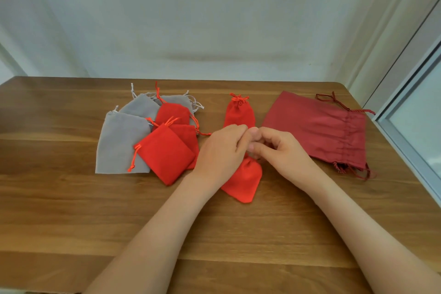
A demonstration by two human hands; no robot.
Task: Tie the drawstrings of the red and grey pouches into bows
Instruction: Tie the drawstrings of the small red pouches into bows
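A small red pouch (pixel 245 181) lies on the wooden table (pixel 71 222) just below my hands, its neck hidden under them. My left hand (pixel 222 150) and my right hand (pixel 279 150) meet fingertip to fingertip over that neck, fingers curled as if pinching its drawstring, which is hidden. Behind my hands lies another red pouch (pixel 239 113), its cord tied in a bow at the far end. To the left is a heap of several red pouches (pixel 164 153) and grey pouches (pixel 119 143) with loose cords.
A large dark red drawstring bag (pixel 319 129) lies flat at the right, near the table's right edge. A window frame (pixel 405 114) stands beyond that edge. A pale wall backs the table.
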